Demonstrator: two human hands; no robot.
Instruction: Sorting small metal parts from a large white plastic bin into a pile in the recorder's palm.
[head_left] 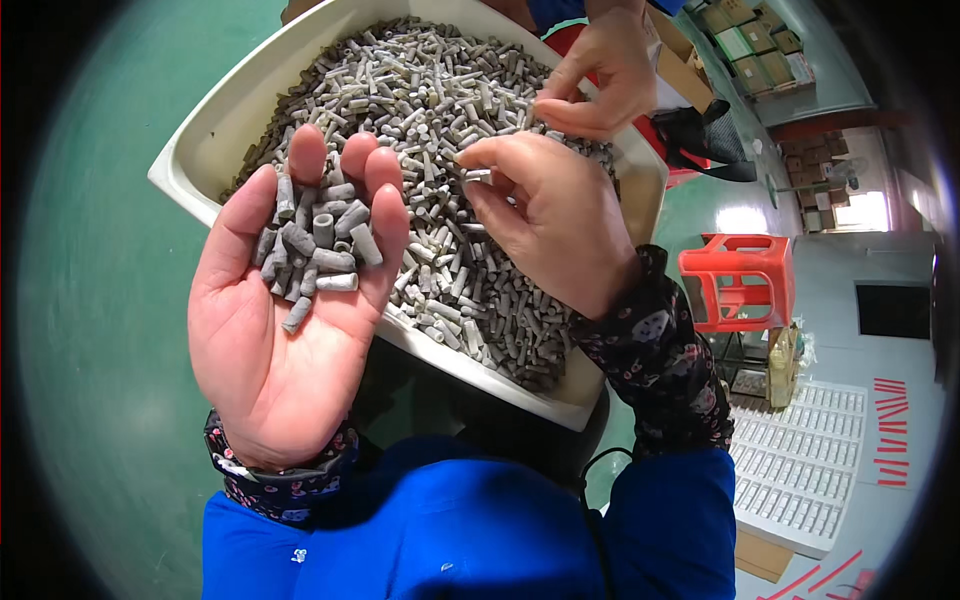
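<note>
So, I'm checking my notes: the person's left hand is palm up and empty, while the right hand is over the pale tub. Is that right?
Not quite: the left hand isn't empty; the head view shows a pile of grey pieces on it. It is palm up, with the right hand over the pale tub.

Along the right of this room with its glossy green floor (110, 330), odds and ends gather.
An orange-red plastic stool (738, 262) with open sides stands near a yellowish, translucent bag (783, 372). Beside that lies a broad white panel (800, 542) with rows of small pale rectangles, a flat brown cardboard piece (763, 557) at its edge. Farther off I see stacked brown cardboard boxes (757, 45), a bright white opening (865, 212) and a black rectangular panel (893, 311).
</note>
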